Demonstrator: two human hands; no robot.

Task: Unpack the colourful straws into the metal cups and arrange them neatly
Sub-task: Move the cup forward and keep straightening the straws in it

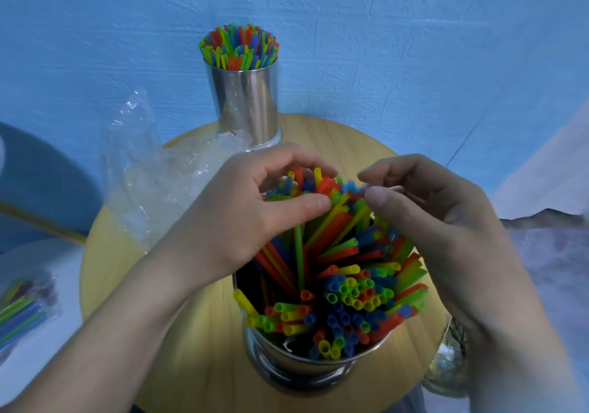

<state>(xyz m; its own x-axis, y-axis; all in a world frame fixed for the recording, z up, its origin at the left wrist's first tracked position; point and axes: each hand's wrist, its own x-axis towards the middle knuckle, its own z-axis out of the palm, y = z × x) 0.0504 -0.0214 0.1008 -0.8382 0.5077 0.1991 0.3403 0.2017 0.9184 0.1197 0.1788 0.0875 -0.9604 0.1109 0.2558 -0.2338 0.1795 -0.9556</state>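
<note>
Gripping straws (347, 288), fanned out in the cup (306, 371), with left hand (242, 218) over its far rim; pinching straw tips there with right hand (446, 221). Beyond the cup, second cup (245, 100), full. Left of the cup, bag (149, 170).

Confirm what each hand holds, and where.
Left hand grips the top ends of leaning straws in the near metal cup; right hand seems to pinch neighbouring straw tips between thumb and forefinger.
</note>
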